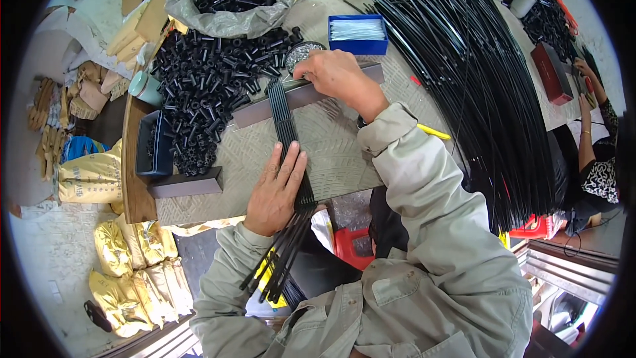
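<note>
My left hand [273, 195] lies with stretched fingers on a row of thin black cables [283, 116] laid side by side. The cables cross a grey metal bar [253, 113] on the worktable, and their near ends hang over the table's front edge. My right hand [341, 79] is above the bar, at a small round dish [296, 59] of tiny shiny pieces. Its thumb and fingertips are drawn together at the dish's near rim; whatever they hold is too small to make out. The far cable ends lie just left of the right hand.
Black tubular plastic fittings [205, 86] are heaped at left, below an open sack [179, 0]. A blue box [361, 47] of white strips stands behind my right hand. Long black cables [464, 79] cover the right side. A co-worker's arm [586, 119] shows at far right.
</note>
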Demonstrator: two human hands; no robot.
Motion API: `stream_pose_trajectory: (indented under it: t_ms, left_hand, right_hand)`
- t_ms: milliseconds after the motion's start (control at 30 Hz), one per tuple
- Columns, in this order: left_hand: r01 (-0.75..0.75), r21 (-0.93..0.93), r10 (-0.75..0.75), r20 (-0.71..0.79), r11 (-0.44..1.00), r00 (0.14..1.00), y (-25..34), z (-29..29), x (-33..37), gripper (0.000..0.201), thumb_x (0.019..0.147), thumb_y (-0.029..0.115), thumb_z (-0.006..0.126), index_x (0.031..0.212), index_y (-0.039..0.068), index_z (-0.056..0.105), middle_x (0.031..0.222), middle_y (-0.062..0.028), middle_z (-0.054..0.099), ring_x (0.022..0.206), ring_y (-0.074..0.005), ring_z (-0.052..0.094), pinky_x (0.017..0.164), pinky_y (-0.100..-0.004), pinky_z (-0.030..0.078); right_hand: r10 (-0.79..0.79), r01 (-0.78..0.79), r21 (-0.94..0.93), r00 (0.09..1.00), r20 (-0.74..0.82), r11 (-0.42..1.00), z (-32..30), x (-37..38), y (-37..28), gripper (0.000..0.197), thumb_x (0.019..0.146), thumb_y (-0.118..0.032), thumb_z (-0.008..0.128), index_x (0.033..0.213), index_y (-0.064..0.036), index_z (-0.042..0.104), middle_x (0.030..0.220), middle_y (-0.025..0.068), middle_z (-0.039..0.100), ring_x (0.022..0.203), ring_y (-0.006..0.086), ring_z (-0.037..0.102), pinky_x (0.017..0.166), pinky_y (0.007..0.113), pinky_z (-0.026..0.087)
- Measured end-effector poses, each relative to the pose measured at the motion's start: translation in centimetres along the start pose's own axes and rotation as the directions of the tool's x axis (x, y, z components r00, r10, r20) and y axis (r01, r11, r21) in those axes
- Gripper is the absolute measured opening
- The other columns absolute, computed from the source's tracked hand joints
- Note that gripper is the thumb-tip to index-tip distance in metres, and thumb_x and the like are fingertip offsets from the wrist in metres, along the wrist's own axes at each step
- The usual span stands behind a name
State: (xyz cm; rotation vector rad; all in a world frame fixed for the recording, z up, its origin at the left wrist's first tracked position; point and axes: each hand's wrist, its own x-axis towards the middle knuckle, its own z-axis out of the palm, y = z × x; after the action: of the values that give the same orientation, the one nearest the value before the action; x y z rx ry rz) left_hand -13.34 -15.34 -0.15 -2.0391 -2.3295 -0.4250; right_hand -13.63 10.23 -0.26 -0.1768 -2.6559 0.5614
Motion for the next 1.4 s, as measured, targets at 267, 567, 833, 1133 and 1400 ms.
stream_pose_trajectory:
  t_ms: [267,567,833,1133,1400]
  left_hand:
    - [0.033,0.052,-0.032,-0.018,0.998,0.999,0.0,0.5,0.0,0.076,0.074,0.048,0.058,0.130,0.001,0.037,0.137,-0.0178,0.033,0.126,-0.0403,0.030,0.102,-0.0419,0.029]
    - [0.081,0.130,-0.086,0.030,0.988,0.996,0.3,0.1,0.1,0.075,0.076,0.052,0.052,0.133,0.008,0.035,0.139,-0.0117,0.032,0.129,-0.0335,0.028,0.104,-0.0436,0.024]
    - [0.078,0.161,-0.085,0.035,0.984,0.996,0.0,-0.3,0.0,0.087,0.067,0.061,0.056,0.133,0.008,0.035,0.139,-0.0134,0.031,0.129,-0.0334,0.028,0.103,-0.0454,0.023]
    - [0.056,0.113,-0.060,0.031,0.992,0.998,0.1,-0.6,-0.2,0.089,0.067,0.068,0.049,0.133,0.010,0.037,0.139,-0.0128,0.031,0.128,-0.0322,0.028,0.103,-0.0475,0.022]
    - [0.051,0.060,-0.050,-0.007,0.997,0.999,0.0,-0.2,-0.2,0.082,0.071,0.061,0.051,0.132,0.008,0.038,0.139,-0.0142,0.030,0.127,-0.0333,0.029,0.101,-0.0426,0.028]
  right_hand:
    - [-0.111,0.113,0.009,0.986,-0.123,0.994,0.2,0.2,0.2,0.011,0.075,-0.012,0.056,0.080,-0.0161,0.065,0.080,0.0066,0.059,0.072,0.0279,0.060,0.057,0.040,0.045]
    - [-0.111,0.110,-0.014,0.989,-0.096,0.994,0.1,0.4,-0.1,0.009,0.076,-0.012,0.055,0.078,-0.0148,0.064,0.079,0.0057,0.059,0.072,0.0281,0.060,0.057,0.039,0.045]
    - [-0.103,0.101,-0.032,0.992,-0.068,0.994,0.4,0.6,-0.3,0.009,0.076,-0.012,0.054,0.078,-0.0152,0.063,0.078,0.0051,0.059,0.071,0.0286,0.060,0.057,0.038,0.046]
    - [-0.113,0.112,-0.018,0.991,-0.072,0.994,0.4,0.8,-0.8,0.010,0.076,-0.011,0.054,0.080,-0.0152,0.062,0.077,0.0041,0.060,0.070,0.0281,0.060,0.056,0.037,0.046]
    - [-0.130,0.130,-0.015,0.989,-0.064,0.991,0.9,1.0,-0.6,0.007,0.076,-0.012,0.055,0.080,-0.0130,0.061,0.082,0.0036,0.060,0.072,0.0288,0.060,0.058,0.039,0.046]
